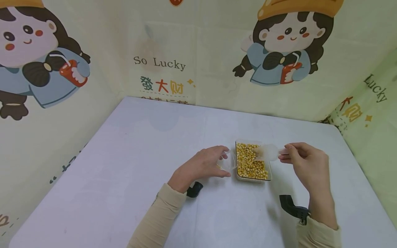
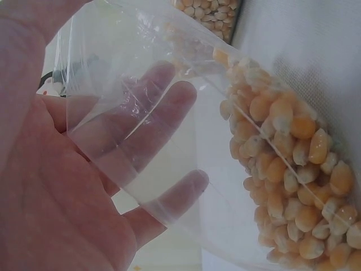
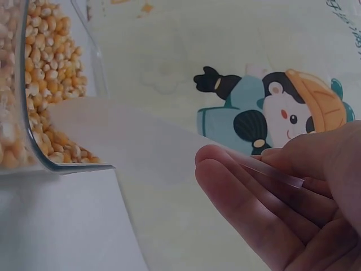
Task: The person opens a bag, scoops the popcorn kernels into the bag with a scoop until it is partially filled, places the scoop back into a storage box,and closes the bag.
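My left hand (image 1: pixel 204 162) holds a clear plastic bag (image 2: pixel 141 113) beside the left wall of a box. Through the film, its spread fingers (image 2: pixel 169 113) show. Corn kernels (image 2: pixel 299 175) fill the bag's lower part. The box is a clear rectangular container (image 1: pixel 270 175), filled with yellow and whitish corn kernels (image 1: pixel 246 162). On the other side my right hand (image 1: pixel 310 163) pinches the handle of a translucent white scoop (image 3: pixel 141 135) between thumb and fingers. The scoop's front end dips into the kernels, and its handle points right.
The container stands on a white-covered table (image 1: pixel 139 144), right of its middle. A pale printed cloth wall (image 1: pixel 214 69) rises behind the table and along both sides. Black curved wrist mounts (image 1: pixel 291 206) stick out below the hands.
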`<state>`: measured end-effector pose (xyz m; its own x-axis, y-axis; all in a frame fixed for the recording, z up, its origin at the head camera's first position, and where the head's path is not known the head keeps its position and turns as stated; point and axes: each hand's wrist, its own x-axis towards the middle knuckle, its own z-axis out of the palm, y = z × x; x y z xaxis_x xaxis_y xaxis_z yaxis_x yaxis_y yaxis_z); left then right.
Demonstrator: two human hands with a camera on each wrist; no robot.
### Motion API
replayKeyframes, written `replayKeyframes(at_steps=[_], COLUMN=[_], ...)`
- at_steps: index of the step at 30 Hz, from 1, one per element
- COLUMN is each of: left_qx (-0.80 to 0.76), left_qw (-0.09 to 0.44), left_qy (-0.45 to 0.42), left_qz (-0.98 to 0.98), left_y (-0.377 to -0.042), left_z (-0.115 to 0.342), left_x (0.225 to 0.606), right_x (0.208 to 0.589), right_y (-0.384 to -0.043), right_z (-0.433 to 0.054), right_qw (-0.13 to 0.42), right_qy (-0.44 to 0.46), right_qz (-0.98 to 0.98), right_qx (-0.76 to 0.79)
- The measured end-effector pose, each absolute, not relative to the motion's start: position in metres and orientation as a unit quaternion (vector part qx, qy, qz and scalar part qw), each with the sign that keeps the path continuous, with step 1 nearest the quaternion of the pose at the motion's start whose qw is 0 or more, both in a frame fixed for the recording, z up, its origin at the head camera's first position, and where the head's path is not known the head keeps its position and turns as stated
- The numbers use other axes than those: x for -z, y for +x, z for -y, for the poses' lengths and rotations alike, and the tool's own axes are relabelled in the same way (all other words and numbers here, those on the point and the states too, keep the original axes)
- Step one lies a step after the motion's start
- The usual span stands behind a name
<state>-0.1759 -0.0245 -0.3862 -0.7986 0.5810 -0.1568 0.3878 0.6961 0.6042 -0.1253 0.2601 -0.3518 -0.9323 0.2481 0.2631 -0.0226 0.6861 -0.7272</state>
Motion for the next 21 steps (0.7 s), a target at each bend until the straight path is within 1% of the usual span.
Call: replayKeyframes(at_steps=[21], left_qx=[-0.283], left_qw=[0.167], left_qy=[0.273], left_qz=[-0.904], left_y=[-0.177], left_z=[0.024], left_x=[0.387], right_x=[0.364], right_y=[-0.134], right_z=[-0.261], right_qw=[0.116], right_qy=[-0.055], right_qz=[0.898], right_qx=[-0.421])
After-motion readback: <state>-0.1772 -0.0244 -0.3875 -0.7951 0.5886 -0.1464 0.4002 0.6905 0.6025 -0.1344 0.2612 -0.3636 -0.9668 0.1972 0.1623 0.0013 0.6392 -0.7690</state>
